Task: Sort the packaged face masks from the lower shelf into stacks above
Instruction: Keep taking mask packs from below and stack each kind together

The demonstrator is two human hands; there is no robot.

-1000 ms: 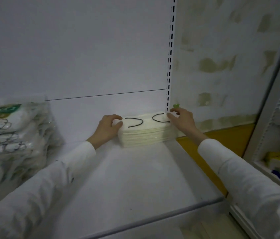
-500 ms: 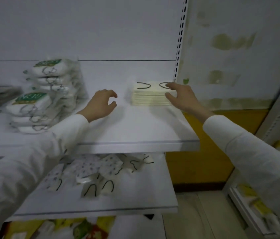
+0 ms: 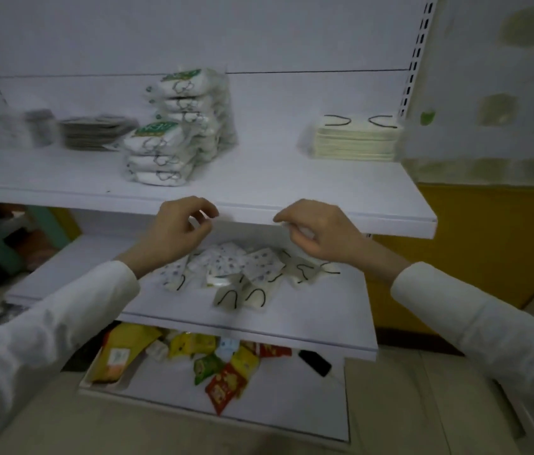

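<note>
Step in hand, as I judge it: btw placements, going for the nxt pick. Both hands empty & apart: left hand (image 3: pixel 177 231) and right hand (image 3: pixel 318 234) hang in front of the white upper shelf (image 3: pixel 275 178) edge, fingers loosely curled, holding nothing. Task things: loose clear-wrapped face masks w/ black ear loops (image 3: pixel 242 274), some dotted, some plain, lie jumbled on the white lower shelf (image 3: pixel 308 316) just below the hands. Above: neat stack of cream flat masks (image 3: pixel 354 142) at right end, plump white packs w/ green labels (image 3: pixel 177 136) mid-shelf, grey flat stack (image 3: pixel 95 133) further left. Nxt move prob. calls for dipping under the upper shelf lip, lifting one type out of the overlap w/o dragging neighbours, then matching it to its stack.
</note>
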